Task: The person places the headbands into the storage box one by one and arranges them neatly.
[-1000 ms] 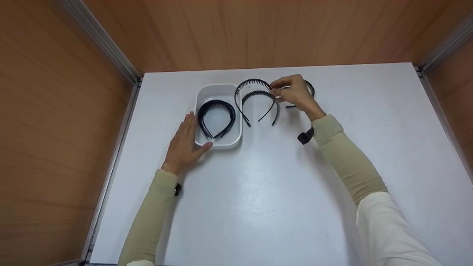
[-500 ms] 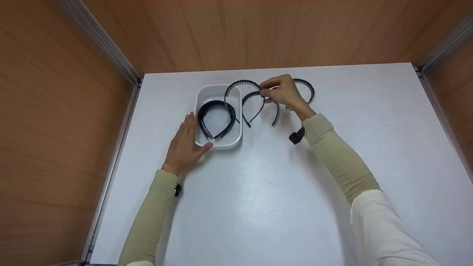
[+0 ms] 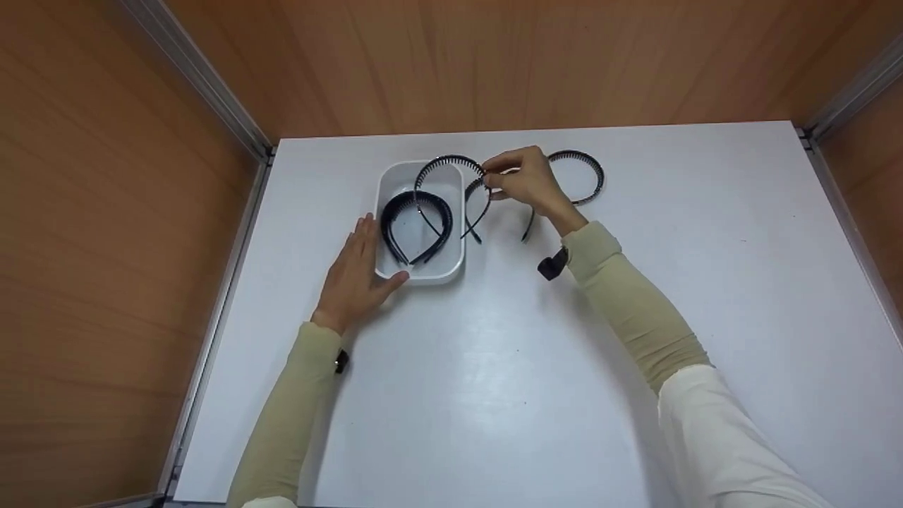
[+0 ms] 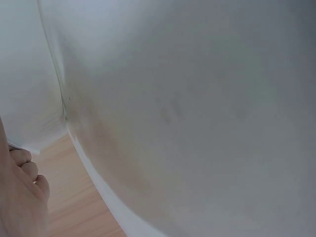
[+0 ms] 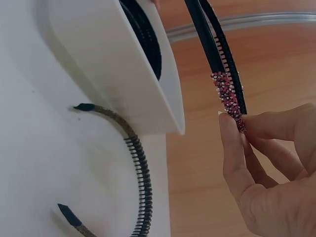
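My right hand [image 3: 529, 185] pinches a black toothed headband [image 3: 451, 159] by one side, raised over the right rim of a white plastic tray [image 3: 432, 279]. The right wrist view shows pink and red glittery beads on this headband [image 5: 227, 94], just above the fingertips. Several dark headbands [image 3: 389, 236] lie stacked inside the tray. Against the tray's left side rests my left hand [image 3: 349, 286], fingers straight, thumb at the near corner. Only part of the left hand [image 4: 22, 197] shows in the left wrist view, with some fingers bent at the tray's edge.
A toothed headband [image 5: 142, 192] lies on the white table [image 3: 451, 409] right of the tray, partly behind my right hand. Farther right is another black headband [image 3: 600, 173]. Wooden panels [image 3: 480, 63] enclose the table at the back and sides.
My right hand has moved left with the headband, bringing it from beside the tray to over its right part. The far-right headband is now less covered. My left hand stays put.
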Demonstrator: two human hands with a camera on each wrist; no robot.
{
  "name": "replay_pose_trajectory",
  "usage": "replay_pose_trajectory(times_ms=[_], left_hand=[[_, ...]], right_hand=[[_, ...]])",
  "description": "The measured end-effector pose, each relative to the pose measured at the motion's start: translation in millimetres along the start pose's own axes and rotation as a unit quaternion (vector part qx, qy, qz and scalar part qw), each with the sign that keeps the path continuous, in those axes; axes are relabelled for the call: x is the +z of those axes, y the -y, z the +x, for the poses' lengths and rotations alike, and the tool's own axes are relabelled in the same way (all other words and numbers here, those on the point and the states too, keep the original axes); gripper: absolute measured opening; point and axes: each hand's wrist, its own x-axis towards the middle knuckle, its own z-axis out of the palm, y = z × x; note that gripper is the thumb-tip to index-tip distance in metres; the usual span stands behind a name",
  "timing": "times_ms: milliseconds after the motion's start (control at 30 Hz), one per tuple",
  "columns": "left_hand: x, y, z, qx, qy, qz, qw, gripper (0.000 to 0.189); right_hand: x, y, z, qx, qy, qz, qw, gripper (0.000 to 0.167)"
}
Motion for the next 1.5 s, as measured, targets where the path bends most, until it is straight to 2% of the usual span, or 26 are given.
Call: replay_pose_trajectory(times_ms=[467, 767, 1167, 1400, 1500], left_hand=[[1.7, 1.5, -0.2, 0.008, -0.010, 0.002, 0.9999, 0.112], [1.8, 0.1, -0.1, 0.011, -0.008, -0.001, 0.9999, 0.112], [0.8, 1.4, -1.4, -0.001, -0.001, 0.001, 1.0000, 0.113], [0.8, 2.0, -2.6, -0.001, 0.000, -0.001, 1.0000, 0.112], [0.0, 2.3, -3.0, 0.000, 0.000, -0.002, 1.0000, 0.113]], right_hand=[[19, 0, 7.1, 0.010, -0.002, 0.011, 0.9999, 0.024], [30, -1, 11.0, 0.009, -0.001, -0.009, 0.9999, 0.024], [54, -4, 15.8, -0.025, 0.008, -0.055, 0.9982, 0.021], [69, -6, 18.3, -0.056, -0.015, -0.145, 0.9877, 0.021], [73, -6, 18.7, -0.057, -0.018, -0.163, 0.9848, 0.020]])
